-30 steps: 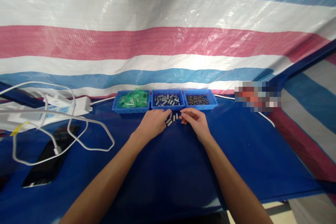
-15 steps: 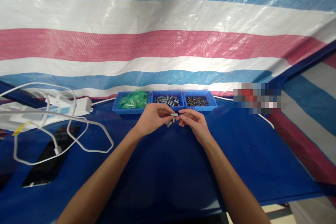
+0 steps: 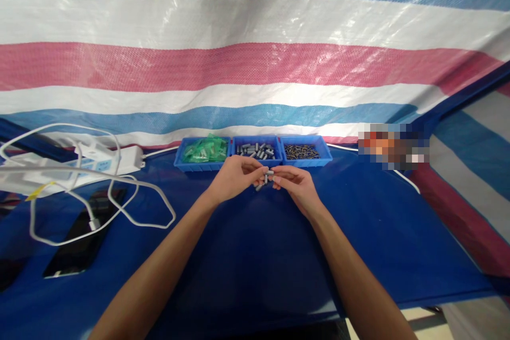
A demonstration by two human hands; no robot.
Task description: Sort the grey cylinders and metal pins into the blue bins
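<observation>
A small grey metal cylinder (image 3: 270, 173) is pinched between the fingertips of my two hands, just in front of the middle bin. My left hand (image 3: 236, 176) closes on its left end with thumb and fingers. At the other end, the fingertips of my right hand (image 3: 297, 185) are closed on it. A few more grey cylinders (image 3: 258, 187) show just below, between my hands; whether they rest on the table cannot be told. Several like them lie in the middle blue bin (image 3: 257, 161).
Green plastic bags (image 3: 206, 150) fill the left bin, and small dark screws (image 3: 302, 152) the right one. On the left are a power strip (image 3: 129, 159), looping white cables (image 3: 159, 196) and a black phone (image 3: 82, 239). A striped tarp (image 3: 239, 66) hangs behind the blue table (image 3: 255, 265).
The view has shifted slightly. The cylinder sits a little further right, and my left fingertips have come closer to my right ones.
</observation>
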